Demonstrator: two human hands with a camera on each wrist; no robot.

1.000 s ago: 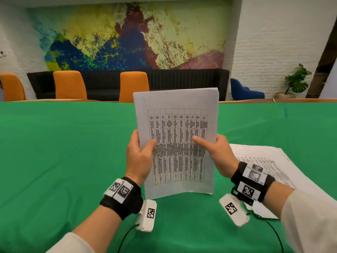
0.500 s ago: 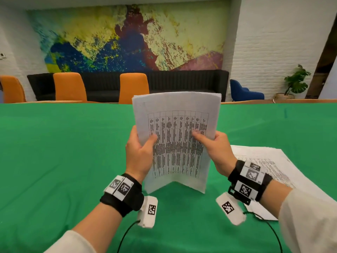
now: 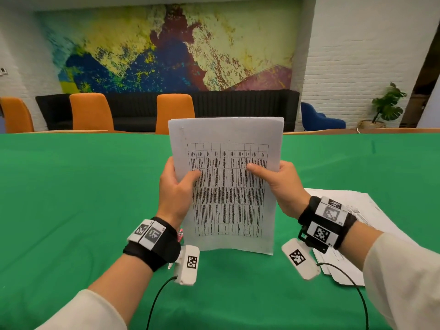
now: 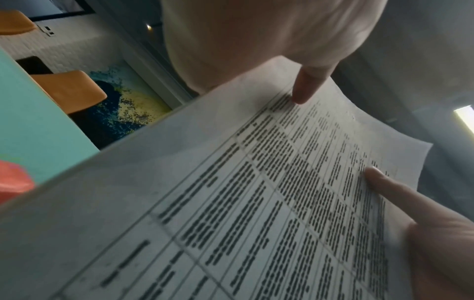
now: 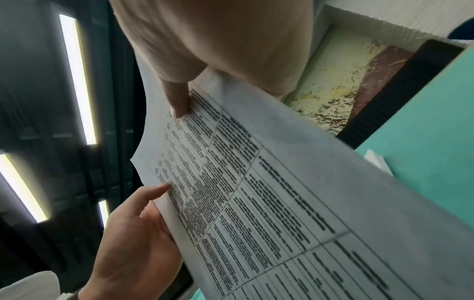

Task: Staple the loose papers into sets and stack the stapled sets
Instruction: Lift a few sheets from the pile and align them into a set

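A: Where is the sheaf (image 3: 228, 186)?

B: It is held upright between the two hands, its bottom edge at or just above the surface (image 3: 71, 210); contact cannot be told. The left hand (image 3: 175, 194) is clamped on the left edge, thumb in front; the right hand (image 3: 283, 186) is clamped on the right edge likewise.

A: How is it expected to handle?

B: As light, thin and limp. A slight bow is seen across the lower part, so sagging and fanning are likely if one side is let go. Both side edges are best gripped near mid-height, as now.

A: Anything else?

B: A pile (image 3: 352, 210) is seen lying just right of the right hand. Something red (image 4: 12, 178) is glimpsed by the left wrist; what it is cannot be told.
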